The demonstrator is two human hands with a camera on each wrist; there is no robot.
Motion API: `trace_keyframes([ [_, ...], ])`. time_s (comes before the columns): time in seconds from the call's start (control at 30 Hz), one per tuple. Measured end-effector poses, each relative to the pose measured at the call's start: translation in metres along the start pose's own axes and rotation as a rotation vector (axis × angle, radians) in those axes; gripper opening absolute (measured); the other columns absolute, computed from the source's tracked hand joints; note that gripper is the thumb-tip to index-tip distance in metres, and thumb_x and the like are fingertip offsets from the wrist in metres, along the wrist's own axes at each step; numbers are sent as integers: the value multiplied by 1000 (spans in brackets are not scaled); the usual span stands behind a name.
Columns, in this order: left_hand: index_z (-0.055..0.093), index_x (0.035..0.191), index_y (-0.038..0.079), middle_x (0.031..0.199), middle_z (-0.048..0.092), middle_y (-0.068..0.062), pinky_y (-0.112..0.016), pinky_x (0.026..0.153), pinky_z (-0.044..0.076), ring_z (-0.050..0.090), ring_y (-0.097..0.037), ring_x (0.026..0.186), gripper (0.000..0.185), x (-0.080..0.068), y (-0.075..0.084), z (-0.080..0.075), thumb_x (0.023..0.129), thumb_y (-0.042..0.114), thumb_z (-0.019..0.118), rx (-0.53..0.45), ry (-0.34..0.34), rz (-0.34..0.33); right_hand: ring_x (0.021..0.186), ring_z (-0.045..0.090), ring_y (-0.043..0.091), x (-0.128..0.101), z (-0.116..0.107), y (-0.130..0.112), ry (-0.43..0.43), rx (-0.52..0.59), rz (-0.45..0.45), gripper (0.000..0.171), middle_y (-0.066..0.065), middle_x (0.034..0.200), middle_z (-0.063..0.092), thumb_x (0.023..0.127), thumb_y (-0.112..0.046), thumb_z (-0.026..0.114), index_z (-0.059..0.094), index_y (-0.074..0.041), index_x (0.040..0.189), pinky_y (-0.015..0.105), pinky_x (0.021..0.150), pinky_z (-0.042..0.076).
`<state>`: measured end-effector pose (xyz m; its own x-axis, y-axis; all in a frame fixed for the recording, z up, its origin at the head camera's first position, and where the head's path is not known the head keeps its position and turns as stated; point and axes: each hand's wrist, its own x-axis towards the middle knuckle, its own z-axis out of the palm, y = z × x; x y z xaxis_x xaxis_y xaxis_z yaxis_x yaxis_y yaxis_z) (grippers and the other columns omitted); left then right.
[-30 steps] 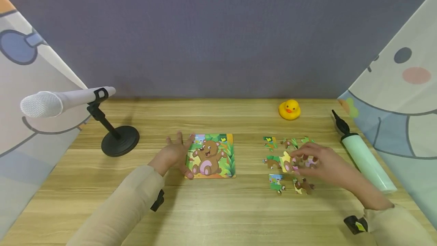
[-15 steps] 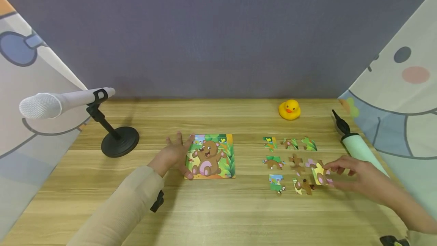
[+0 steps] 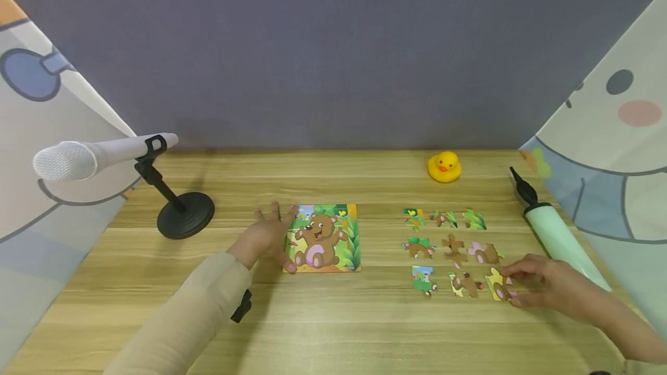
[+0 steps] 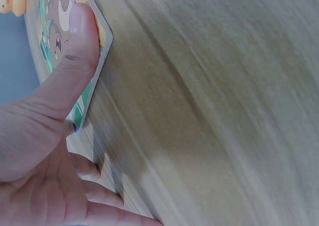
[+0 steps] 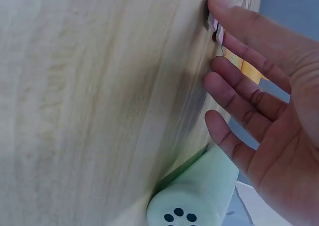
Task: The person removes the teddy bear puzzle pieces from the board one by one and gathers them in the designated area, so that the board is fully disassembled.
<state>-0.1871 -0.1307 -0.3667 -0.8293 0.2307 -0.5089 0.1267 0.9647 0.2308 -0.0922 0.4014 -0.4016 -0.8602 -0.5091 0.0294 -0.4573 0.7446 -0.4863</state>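
My left hand (image 3: 264, 237) rests with spread fingers at the left edge of a square bear picture board (image 3: 341, 256). In the left wrist view its thumb (image 4: 82, 42) lies on the board's corner. Several loose jigsaw pieces lie to the right in rough rows, among them a duck piece (image 3: 414, 217) and a brown middle piece (image 3: 455, 249). At the lower right of this group, my right hand (image 3: 557, 288) pinches a yellow and brown puzzle piece (image 3: 497, 286) between thumb and forefinger, low at the table. The right wrist view shows only a sliver of that piece.
A white microphone (image 3: 109, 152) on a black stand (image 3: 186, 216) is at the left. Behind the pieces sits a yellow rubber duck (image 3: 444, 167). A pale green hand pump (image 3: 563, 242) lies just beyond my right hand. A grey wall (image 3: 333, 57) closes the back.
My right hand has carried the yellow and brown piece rightward and toward me, from over the middle pieces to the lower right of the group. My left hand has stayed put.
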Motion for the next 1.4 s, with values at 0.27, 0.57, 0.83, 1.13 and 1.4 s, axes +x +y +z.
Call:
trace_keyframes([
  [0.27, 2, 163, 8, 160, -10, -39, -75, 94, 43, -2, -71, 139, 140, -2, 1, -1, 60, 40, 91, 4, 1, 12, 85, 57, -8, 1, 2, -3, 20, -46, -4, 42, -16, 101, 67, 72, -21, 92, 72, -11, 107, 22, 64, 53],
  [0.57, 2, 163, 8, 160, -8, -40, -77, 96, 40, 0, -71, 139, 141, -1, 0, -3, 60, 42, 92, 26, 3, -2, 83, 53, -6, 35, -9, -31, 67, -107, 107, 23, -17, 95, 62, 91, -16, 77, 72, -14, 114, 26, 64, 51],
  [0.83, 1, 164, 12, 161, -8, -38, -77, 99, 37, 0, -69, 141, 142, 1, -1, -2, 60, 46, 92, 31, -16, -9, 80, 54, -3, 68, -8, -54, 72, -108, 30, 23, -19, 89, 59, 93, -14, 74, 72, -9, 115, 30, 66, 52],
  [1.13, 4, 165, 15, 162, -4, -38, -78, 99, 37, 6, -68, 141, 142, 0, -2, -6, 59, 52, 91, 57, -28, -11, 85, 59, 6, 96, -9, -77, 12, -93, 66, 23, -14, 91, 62, 98, -24, 70, 71, -11, 117, 36, 73, 54],
  [1.4, 7, 165, 14, 162, -1, -38, -78, 102, 31, 10, -68, 141, 135, 4, -5, -5, 66, 53, 89, 35, -15, 22, 90, 60, 13, 118, -8, -83, 7, -55, 49, 26, -8, 100, 66, 97, -18, 71, 71, -8, 121, 38, 76, 53],
])
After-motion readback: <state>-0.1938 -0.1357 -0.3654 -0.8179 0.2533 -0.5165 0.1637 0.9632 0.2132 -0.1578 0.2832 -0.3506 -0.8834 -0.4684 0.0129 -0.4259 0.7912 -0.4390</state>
